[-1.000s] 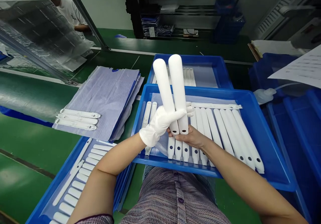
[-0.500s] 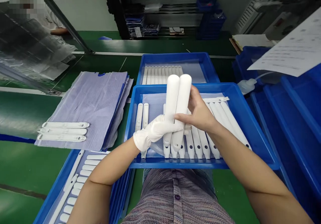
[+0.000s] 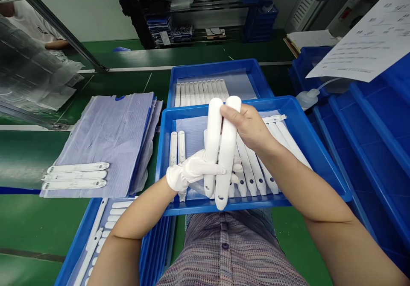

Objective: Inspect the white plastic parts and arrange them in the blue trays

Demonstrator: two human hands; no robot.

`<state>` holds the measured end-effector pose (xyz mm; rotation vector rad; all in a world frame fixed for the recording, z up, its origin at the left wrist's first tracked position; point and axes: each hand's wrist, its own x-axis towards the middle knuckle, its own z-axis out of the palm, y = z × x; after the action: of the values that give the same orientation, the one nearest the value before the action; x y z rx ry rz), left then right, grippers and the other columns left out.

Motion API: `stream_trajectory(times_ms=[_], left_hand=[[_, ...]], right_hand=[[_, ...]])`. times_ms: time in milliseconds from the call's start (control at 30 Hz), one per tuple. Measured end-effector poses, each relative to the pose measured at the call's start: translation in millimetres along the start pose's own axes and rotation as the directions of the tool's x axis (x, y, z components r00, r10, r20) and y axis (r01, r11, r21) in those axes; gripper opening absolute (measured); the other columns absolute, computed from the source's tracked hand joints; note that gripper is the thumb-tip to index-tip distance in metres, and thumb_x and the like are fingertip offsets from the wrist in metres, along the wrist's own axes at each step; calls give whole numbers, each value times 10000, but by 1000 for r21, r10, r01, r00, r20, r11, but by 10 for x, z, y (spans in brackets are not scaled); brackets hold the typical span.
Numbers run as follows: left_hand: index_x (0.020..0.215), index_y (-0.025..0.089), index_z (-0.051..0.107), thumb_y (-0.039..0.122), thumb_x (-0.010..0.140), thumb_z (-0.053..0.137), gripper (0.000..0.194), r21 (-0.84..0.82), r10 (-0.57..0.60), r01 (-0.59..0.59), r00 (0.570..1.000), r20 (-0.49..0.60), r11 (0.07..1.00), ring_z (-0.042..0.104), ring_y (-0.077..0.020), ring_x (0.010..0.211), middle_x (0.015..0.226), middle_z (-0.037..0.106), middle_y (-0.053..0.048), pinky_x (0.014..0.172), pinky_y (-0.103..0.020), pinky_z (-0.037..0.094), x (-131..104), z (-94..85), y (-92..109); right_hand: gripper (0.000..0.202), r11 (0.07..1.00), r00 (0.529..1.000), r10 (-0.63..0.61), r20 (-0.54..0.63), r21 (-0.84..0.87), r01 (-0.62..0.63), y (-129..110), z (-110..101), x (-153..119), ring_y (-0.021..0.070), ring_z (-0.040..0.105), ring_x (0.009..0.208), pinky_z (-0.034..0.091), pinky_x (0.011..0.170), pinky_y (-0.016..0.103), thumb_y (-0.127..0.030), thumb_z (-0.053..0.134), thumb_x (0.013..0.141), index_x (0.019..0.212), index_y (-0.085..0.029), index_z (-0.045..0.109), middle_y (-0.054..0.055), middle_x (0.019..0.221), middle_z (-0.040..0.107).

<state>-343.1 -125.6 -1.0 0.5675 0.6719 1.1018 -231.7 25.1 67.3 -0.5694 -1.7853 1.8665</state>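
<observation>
Two long white plastic handle-like shells with rounded ends are held up over a blue tray (image 3: 333, 179). My gloved left hand (image 3: 195, 168) wraps round the lower part of the left shell (image 3: 212, 136), its fingers also against the right shell (image 3: 226, 162). My bare right hand (image 3: 248, 123) grips the upper end of the right shell, thumb across its front. The right shell tilts, its lower end with a small dark slot nearest me. In the tray below lie several similar white shells (image 3: 251, 170) with dark round holes, and two narrower white pieces (image 3: 173, 149) at the left.
Behind stands another blue tray (image 3: 221, 63) with a row of white pieces. To the left, three white pieces (image 3: 77, 175) lie on stacked lavender sheets (image 3: 109, 132). A lower blue tray (image 3: 75, 243) stands at front left, stacked blue trays (image 3: 361, 149) at right. A printed paper (image 3: 358, 51) hangs at upper right.
My right hand has moved from the shells' side up to the right shell's upper end. That shell has slid lower and tilted away from the left one. The camera view has shifted slightly.
</observation>
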Motion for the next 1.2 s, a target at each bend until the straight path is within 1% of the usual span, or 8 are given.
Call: stream_trajectory(times_ms=[100, 200, 267, 367, 467, 600, 767, 1200], left_hand=[[1219, 119, 772, 235, 804, 864, 441, -26, -2, 2, 1000, 2, 1000, 788, -343, 1017, 1217, 765, -197, 831, -413, 683, 3, 18, 0], [1207, 110, 774, 231, 796, 871, 439, -5, 18, -18, 1000, -23, 1000, 792, -332, 989, 1213, 763, -202, 817, -404, 687, 14, 38, 12], [1204, 105, 769, 226, 787, 876, 447, 17, 21, -20, 999, -36, 1000, 793, -335, 978, 1229, 755, -211, 795, -395, 689, 21, 41, 18], [1195, 101, 759, 243, 778, 877, 456, -18, 14, -13, 1000, 8, 1000, 794, -349, 965, 1235, 750, -220, 738, -380, 690, 28, 22, 10], [1194, 102, 748, 240, 789, 862, 443, -61, 0, 4, 998, 68, 998, 798, -344, 944, 1200, 764, -210, 758, -396, 691, 30, -4, -16], [1189, 93, 740, 250, 784, 869, 453, -34, 12, -11, 999, 34, 999, 796, -356, 930, 1167, 777, -196, 763, -421, 690, 33, -9, -46], [1190, 86, 719, 280, 758, 888, 503, -19, 9, -9, 1000, -19, 1000, 793, -373, 936, 1165, 774, -203, 777, -443, 681, 40, 5, -69], [1182, 63, 731, 215, 800, 846, 427, -103, 22, -18, 999, 36, 995, 794, -344, 950, 1162, 774, -209, 787, -420, 686, 63, 18, -80]], right_hand=[[353, 997, 996, 72, 48, 20, -73, -43, -19, -17, 206, 681, 798, 567, 687, 318, -411, 909, 696, 870, -184, 703, 35, 862, 708], [302, 989, 990, 131, 55, 65, -134, -62, 3, -40, 219, 679, 850, 573, 715, 337, -237, 847, 648, 898, -180, 688, 37, 905, 708], [237, 983, 988, 131, 78, 120, -139, -48, 28, -52, 211, 668, 838, 570, 723, 341, -197, 780, 645, 854, -179, 668, 33, 872, 693], [209, 973, 989, 104, 107, 194, -123, -6, 63, -70, 196, 652, 823, 567, 737, 341, -217, 772, 663, 824, -180, 644, 28, 858, 676], [274, 967, 990, 105, 93, 223, -123, 24, 105, -102, 174, 625, 780, 556, 716, 330, -291, 822, 693, 865, -186, 637, 17, 848, 655], [335, 963, 993, 112, 21, 244, -114, 32, 175, -159, 157, 584, 742, 531, 689, 314, -369, 840, 708, 888, -202, 612, -4, 809, 603], [301, 953, 994, 104, 16, 284, -104, 48, 217, -185, 149, 554, 746, 506, 677, 297, -338, 818, 721, 890, -212, 604, -9, 822, 582], [284, 962, 996, 85, -15, 260, -78, 99, 218, -186, 145, 525, 755, 481, 722, 306, -339, 792, 739, 900, -214, 594, -16, 828, 553]])
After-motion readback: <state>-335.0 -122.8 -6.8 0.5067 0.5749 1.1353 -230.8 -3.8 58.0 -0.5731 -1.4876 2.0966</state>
